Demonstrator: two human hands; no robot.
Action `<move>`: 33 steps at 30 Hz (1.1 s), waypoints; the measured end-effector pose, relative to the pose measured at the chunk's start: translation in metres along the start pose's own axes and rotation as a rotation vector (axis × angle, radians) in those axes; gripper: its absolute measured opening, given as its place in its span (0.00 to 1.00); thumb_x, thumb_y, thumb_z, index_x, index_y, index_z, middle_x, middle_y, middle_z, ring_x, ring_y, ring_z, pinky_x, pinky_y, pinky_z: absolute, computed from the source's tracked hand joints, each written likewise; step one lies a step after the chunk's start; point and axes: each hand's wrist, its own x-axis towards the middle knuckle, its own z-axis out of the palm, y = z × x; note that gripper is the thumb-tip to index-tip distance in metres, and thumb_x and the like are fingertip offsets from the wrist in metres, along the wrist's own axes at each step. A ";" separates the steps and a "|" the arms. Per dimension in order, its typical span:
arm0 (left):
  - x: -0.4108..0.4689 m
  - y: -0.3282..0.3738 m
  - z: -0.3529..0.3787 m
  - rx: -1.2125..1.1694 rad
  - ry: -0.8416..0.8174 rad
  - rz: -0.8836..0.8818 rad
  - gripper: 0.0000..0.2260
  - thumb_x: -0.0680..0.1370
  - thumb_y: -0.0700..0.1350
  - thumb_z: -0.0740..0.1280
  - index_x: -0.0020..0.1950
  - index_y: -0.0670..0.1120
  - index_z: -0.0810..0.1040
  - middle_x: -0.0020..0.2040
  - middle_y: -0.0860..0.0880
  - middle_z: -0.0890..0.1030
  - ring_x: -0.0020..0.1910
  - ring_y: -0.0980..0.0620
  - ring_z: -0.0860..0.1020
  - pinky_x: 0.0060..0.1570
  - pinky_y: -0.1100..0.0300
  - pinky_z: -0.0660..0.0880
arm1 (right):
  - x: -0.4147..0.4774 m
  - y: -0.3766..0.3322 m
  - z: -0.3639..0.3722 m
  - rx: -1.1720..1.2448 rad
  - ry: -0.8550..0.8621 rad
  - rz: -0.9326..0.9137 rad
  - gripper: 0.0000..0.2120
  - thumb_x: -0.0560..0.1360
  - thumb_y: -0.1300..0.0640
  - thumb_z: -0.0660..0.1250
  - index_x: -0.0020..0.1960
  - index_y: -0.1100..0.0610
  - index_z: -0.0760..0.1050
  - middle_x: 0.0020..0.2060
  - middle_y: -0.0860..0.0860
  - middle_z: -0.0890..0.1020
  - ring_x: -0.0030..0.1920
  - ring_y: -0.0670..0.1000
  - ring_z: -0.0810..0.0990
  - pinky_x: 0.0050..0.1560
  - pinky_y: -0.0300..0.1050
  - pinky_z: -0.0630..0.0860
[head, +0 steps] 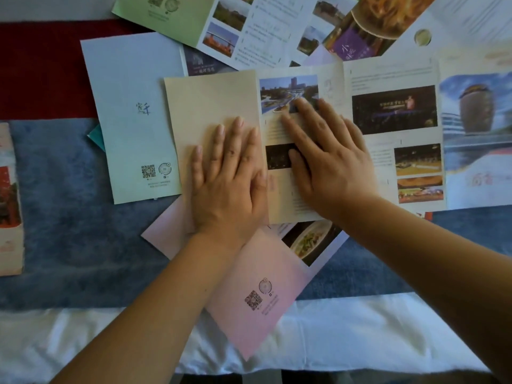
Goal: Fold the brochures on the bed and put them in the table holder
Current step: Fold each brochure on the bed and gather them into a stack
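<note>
A beige brochure lies open across the middle of the bed, its left panel folded over. My left hand presses flat on that folded beige panel, fingers straight. Just to the right, my right hand lies flat on the neighbouring photo panel, fingers spread along the crease. The brochure's right panels with dark photos stay unfolded. A pink brochure sits under my left wrist. A pale blue brochure lies to the left. No table holder is in view.
More brochures overlap at the top: a green one and one with a food photo. A folded reddish brochure lies at the far left. Beneath are a blue blanket, a red strip and a white sheet.
</note>
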 end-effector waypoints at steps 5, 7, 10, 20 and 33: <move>0.003 0.002 0.007 0.049 0.030 -0.022 0.29 0.83 0.57 0.50 0.84 0.55 0.50 0.85 0.51 0.48 0.83 0.43 0.46 0.78 0.33 0.42 | -0.004 0.001 0.010 -0.038 0.004 0.108 0.29 0.86 0.40 0.50 0.85 0.43 0.51 0.84 0.57 0.49 0.84 0.60 0.46 0.83 0.58 0.44; 0.003 0.001 0.007 0.073 0.027 -0.037 0.29 0.83 0.59 0.49 0.84 0.56 0.50 0.85 0.50 0.47 0.83 0.40 0.45 0.78 0.33 0.42 | -0.003 0.001 0.011 -0.025 0.003 0.110 0.29 0.86 0.40 0.50 0.85 0.43 0.51 0.84 0.57 0.49 0.84 0.60 0.46 0.83 0.58 0.44; 0.002 -0.002 0.007 0.082 0.033 -0.029 0.29 0.83 0.60 0.49 0.84 0.58 0.50 0.85 0.48 0.46 0.83 0.40 0.45 0.78 0.33 0.44 | -0.004 0.002 0.011 -0.023 -0.015 0.113 0.29 0.86 0.39 0.48 0.85 0.43 0.49 0.85 0.56 0.48 0.84 0.59 0.44 0.83 0.58 0.43; -0.026 -0.066 -0.006 0.122 0.007 -0.079 0.29 0.83 0.63 0.46 0.84 0.60 0.46 0.85 0.50 0.43 0.83 0.39 0.42 0.77 0.32 0.43 | 0.000 -0.060 0.018 0.005 -0.121 0.076 0.29 0.86 0.37 0.47 0.85 0.41 0.45 0.85 0.52 0.43 0.84 0.56 0.39 0.82 0.57 0.36; -0.074 -0.189 -0.024 -0.042 0.074 -0.134 0.36 0.83 0.63 0.50 0.83 0.51 0.37 0.84 0.42 0.41 0.83 0.40 0.43 0.80 0.37 0.45 | -0.017 -0.095 0.024 -0.046 -0.186 0.089 0.34 0.84 0.32 0.44 0.85 0.44 0.44 0.85 0.53 0.42 0.84 0.57 0.37 0.82 0.61 0.37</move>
